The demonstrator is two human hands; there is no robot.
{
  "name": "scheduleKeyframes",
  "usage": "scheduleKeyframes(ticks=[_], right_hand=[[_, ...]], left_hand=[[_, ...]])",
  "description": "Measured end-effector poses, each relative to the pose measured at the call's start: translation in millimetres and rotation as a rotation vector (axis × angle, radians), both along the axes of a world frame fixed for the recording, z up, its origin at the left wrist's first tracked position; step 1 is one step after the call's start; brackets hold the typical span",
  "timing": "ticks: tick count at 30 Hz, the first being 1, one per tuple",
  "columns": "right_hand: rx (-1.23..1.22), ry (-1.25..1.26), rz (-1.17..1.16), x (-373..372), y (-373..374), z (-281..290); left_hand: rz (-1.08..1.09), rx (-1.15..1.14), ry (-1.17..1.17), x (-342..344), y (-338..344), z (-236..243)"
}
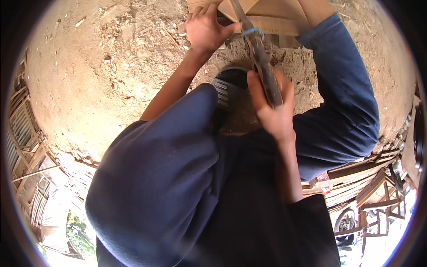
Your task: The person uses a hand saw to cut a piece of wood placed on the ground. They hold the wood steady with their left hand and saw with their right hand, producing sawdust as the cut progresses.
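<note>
My left hand (205, 30) rests on a light brown wooden board (275, 24) at the top, its fingers bent over the left end and its thumb stretched toward the blade. A second wood piece (240, 6) lies across that board. Wrapped around a long dark handle, my right hand (276, 104) holds what looks like a handsaw (260, 53). A blue band circles it where handle meets blade. The narrow grey blade points away over the wood, and its far end leaves the picture; I cannot make out teeth. The right hand is slightly blurred.
Bare earth (129, 58) scattered with wood chips surrounds the work. My sandalled foot (229, 84) stands below the board, and my bent right leg (347, 89) reaches to its right side. Stacked planks (364, 171), a wooden frame (382, 204) and a wheel (344, 222) are at the lower right.
</note>
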State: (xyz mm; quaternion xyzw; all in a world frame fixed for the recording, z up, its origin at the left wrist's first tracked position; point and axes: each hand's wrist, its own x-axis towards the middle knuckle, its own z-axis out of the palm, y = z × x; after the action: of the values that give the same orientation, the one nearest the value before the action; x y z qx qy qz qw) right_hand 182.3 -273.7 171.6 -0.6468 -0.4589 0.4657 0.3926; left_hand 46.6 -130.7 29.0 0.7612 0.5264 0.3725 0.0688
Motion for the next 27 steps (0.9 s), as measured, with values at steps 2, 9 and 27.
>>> scheduleKeyframes(ticks=[2,9,27], right_hand=[[-0.017,0.006,0.01,0,-25,3],[-0.067,-0.017,-0.02,2,-17,3],[-0.051,-0.049,-0.023,9,-56,12]], left_hand=[[0.047,0.178,0.048,-5,2,-11],[0.017,-0.277,0.068,2,-5,7],[0.071,0.137,0.12,5,7,-1]])
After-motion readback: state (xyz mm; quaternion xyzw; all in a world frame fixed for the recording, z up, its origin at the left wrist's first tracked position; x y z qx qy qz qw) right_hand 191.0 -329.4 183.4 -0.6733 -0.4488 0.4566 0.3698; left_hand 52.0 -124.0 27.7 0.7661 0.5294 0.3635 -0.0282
